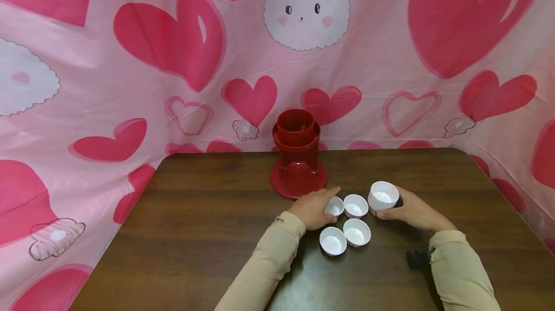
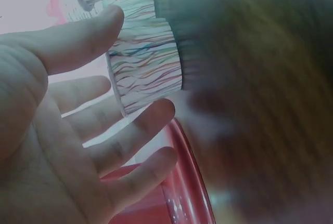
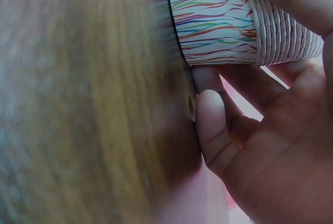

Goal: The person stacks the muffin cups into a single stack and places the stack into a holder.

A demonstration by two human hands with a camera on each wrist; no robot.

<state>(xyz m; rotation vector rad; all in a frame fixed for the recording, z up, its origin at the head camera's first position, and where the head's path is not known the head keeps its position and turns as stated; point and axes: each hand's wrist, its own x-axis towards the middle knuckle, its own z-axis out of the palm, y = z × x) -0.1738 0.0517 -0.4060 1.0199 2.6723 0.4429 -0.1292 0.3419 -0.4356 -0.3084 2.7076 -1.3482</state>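
Note:
My left hand (image 1: 313, 209) lies around the leftmost white paper cup (image 1: 335, 207), thumb in front and forefinger extended behind. In the left wrist view, that hand (image 2: 67, 130) has loosely bent fingers beside a striped cup (image 2: 148, 65); firm contact cannot be told. My right hand (image 1: 416, 212) holds a stack of paper cups (image 1: 383, 196) at the right end of the group. Nested rims of the stack (image 3: 216, 24) show in the right wrist view, with the hand (image 3: 276, 130) around its side. Single cups stand between the hands (image 1: 355, 206) and nearer the front (image 1: 357, 233), (image 1: 333, 241).
A red stand (image 1: 299, 181) with a round base and a red cup-shaped top (image 1: 296, 128) is behind the cups on the brown wooden table (image 1: 208, 234). A pink cloth (image 1: 143, 84) with hearts hangs behind the table. A dark object (image 1: 417, 259) is by my right wrist.

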